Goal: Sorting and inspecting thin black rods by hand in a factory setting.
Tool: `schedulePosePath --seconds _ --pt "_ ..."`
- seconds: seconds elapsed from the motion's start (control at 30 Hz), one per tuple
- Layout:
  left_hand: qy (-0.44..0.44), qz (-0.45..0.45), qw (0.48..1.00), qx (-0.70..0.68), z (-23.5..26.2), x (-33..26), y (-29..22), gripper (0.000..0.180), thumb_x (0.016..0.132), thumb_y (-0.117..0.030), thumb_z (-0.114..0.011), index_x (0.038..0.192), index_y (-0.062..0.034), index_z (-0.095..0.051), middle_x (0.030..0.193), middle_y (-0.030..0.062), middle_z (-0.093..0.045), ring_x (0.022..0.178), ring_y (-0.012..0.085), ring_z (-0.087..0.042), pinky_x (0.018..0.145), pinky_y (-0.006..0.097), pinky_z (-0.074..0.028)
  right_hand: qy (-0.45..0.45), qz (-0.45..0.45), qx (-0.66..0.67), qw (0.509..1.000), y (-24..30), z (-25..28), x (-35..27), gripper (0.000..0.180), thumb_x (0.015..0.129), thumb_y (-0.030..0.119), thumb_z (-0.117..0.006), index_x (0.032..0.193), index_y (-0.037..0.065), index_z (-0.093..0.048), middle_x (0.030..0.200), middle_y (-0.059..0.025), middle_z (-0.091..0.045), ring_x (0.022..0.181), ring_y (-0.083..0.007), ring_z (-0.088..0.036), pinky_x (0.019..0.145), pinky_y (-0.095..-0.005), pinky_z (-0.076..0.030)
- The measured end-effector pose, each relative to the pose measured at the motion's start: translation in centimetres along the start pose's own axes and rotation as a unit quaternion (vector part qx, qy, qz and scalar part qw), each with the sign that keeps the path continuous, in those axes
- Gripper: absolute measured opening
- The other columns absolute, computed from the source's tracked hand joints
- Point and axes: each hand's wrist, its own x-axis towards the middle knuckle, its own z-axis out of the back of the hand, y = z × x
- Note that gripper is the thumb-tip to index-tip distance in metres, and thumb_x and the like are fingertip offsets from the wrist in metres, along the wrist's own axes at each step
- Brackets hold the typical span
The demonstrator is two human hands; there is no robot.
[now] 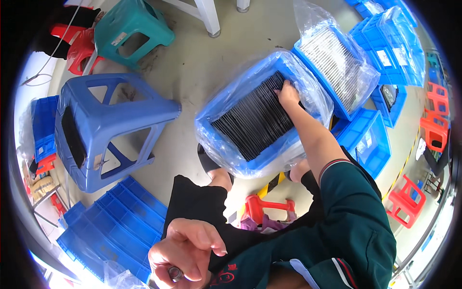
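Observation:
My right hand [288, 95] reaches into a blue crate [222, 102] lined with clear plastic. Its fingers are bent down onto the far right end of a tightly packed row of thin black strips [255, 115], gripping at their edge; the fingertips are partly hidden. Close to me at the lower left, my left hand [190, 248] is turned palm up with curled fingers. A small round metal piece [175, 273] with a hollow-looking end sticks out of that hand; the rest of it is hidden by the fingers.
A second plastic-lined crate of white strips [329, 62] adjoins at the right, near stacked blue crates [387, 45] and an open blue bin [368, 142]. A blue stool [115, 120] and a green stool [132, 33] stand left. Blue crates [115, 221] lie lower left; a red stool [262, 208] is below.

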Motion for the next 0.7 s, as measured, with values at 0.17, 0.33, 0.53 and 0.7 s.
schedulePosePath --seconds 0.17,0.33,0.53,0.7 --pt "0.009 -0.006 1.000 -0.006 0.0 -0.5 -0.2 0.048 0.090 -0.042 -0.050 0.058 -0.0066 -0.050 0.079 0.0089 -0.038 0.074 0.0226 -0.042 0.061 0.035 -0.043 -0.084 0.005 -0.090 0.992 0.4 -1.0 -1.6 0.034 0.080 0.020 -0.063 0.105 0.001 -0.050 0.109 -0.0200 -0.057 0.105 -0.0371 -0.054 0.084 -0.0453 -0.046" --pt "0.022 -0.003 1.000 0.003 -0.6 -0.6 -0.3 0.048 0.090 -0.042 -0.050 0.058 -0.0064 -0.048 0.081 0.0091 -0.038 0.075 0.0222 -0.040 0.060 0.035 -0.042 -0.094 0.102 -0.148 0.979 -2.5 -1.2 -3.2 0.019 0.081 0.010 -0.052 0.099 0.005 -0.047 0.099 -0.0179 -0.057 0.091 -0.0362 -0.060 0.076 -0.0462 -0.049" --pt "0.041 0.006 0.999 -0.011 -0.6 -0.6 0.0 0.046 0.091 -0.041 -0.048 0.061 -0.0065 -0.048 0.082 0.0092 -0.039 0.075 0.0215 -0.039 0.059 0.035 -0.041 0.003 0.132 -0.240 0.962 -3.4 -1.8 -3.9 0.015 0.084 0.010 -0.047 0.098 0.006 -0.047 0.090 -0.0163 -0.057 0.072 -0.0312 -0.065 0.059 -0.0385 -0.054" --pt "0.039 0.006 0.999 0.000 -0.4 -1.0 -0.5 0.046 0.092 -0.040 -0.047 0.061 -0.0067 -0.048 0.081 0.0092 -0.039 0.074 0.0214 -0.040 0.059 0.034 -0.041 -0.009 0.159 -0.264 0.951 -2.8 -2.5 -3.9 0.013 0.083 0.011 -0.050 0.096 0.007 -0.047 0.090 -0.0145 -0.056 0.070 -0.0283 -0.065 0.057 -0.0359 -0.054"
